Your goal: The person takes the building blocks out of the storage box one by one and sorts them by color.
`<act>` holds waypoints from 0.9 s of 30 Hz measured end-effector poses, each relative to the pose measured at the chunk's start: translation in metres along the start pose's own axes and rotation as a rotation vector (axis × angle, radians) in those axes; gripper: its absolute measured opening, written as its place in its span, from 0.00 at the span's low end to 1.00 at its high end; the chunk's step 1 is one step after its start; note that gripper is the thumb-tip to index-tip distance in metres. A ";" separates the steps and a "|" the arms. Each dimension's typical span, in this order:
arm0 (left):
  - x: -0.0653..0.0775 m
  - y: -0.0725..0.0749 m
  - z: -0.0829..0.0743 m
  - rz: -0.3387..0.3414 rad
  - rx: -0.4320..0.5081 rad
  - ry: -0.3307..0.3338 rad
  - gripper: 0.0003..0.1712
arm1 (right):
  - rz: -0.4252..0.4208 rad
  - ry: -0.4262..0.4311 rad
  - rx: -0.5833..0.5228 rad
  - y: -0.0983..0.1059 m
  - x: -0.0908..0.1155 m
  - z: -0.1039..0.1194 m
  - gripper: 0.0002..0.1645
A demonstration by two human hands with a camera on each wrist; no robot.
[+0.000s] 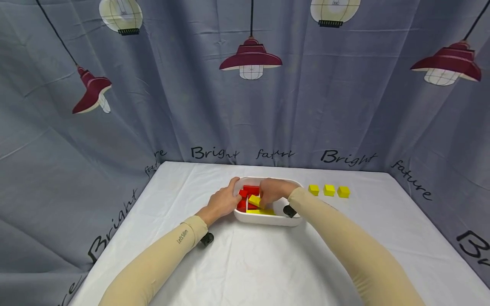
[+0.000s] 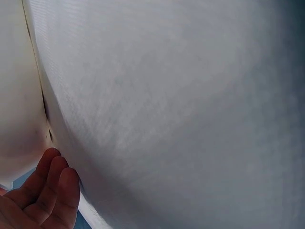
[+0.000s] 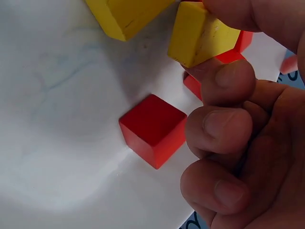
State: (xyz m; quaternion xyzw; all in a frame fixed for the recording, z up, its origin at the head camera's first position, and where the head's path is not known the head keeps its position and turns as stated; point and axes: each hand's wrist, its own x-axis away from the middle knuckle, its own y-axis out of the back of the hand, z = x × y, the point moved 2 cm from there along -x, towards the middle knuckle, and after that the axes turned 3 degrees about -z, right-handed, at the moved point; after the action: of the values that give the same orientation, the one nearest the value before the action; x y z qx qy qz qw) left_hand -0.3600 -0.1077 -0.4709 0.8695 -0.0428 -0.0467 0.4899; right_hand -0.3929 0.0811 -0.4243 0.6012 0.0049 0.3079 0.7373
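Note:
A white plastic tub (image 1: 249, 219) stands on the cloth, holding red blocks (image 1: 251, 189) and yellow blocks (image 1: 260, 211). My left hand (image 1: 223, 201) grips the tub's left end, thumb over the rim; in the left wrist view its curled fingers (image 2: 69, 188) lie against the tub's outer wall. Inside the tub, my right hand (image 1: 272, 190) pinches a yellow block (image 3: 190, 36) between thumb and forefinger, the other fingers curled. Below that block in the right wrist view, a red cube (image 3: 153, 129) rests on the tub floor, and another yellow block (image 3: 126, 16) lies nearby.
Three yellow cubes (image 1: 329, 190) sit in a row on the white tablecloth (image 1: 245, 263), to the right of the tub. A grey curtain (image 1: 268, 119) printed with lamps and lettering hangs behind the table and along its sides.

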 end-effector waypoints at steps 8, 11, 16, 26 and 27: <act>0.000 0.001 -0.001 -0.008 -0.006 0.000 0.39 | -0.031 0.043 0.045 0.012 0.006 -0.005 0.10; 0.000 0.001 -0.001 -0.009 -0.008 0.002 0.39 | -0.033 0.054 0.025 0.018 0.010 -0.010 0.11; -0.001 0.000 -0.002 0.005 -0.001 0.013 0.39 | -0.060 0.043 -0.014 0.032 0.021 -0.023 0.13; -0.001 0.000 -0.002 0.008 0.007 0.025 0.40 | -0.156 0.037 -0.020 0.056 0.044 -0.054 0.17; 0.000 0.000 -0.003 0.010 0.009 0.024 0.40 | -0.164 0.032 -0.022 0.057 0.047 -0.057 0.18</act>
State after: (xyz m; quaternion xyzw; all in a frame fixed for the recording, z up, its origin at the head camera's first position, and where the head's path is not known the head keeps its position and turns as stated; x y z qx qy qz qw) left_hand -0.3598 -0.1052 -0.4696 0.8719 -0.0414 -0.0335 0.4868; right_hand -0.4019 0.1578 -0.3721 0.5857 0.0624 0.2562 0.7665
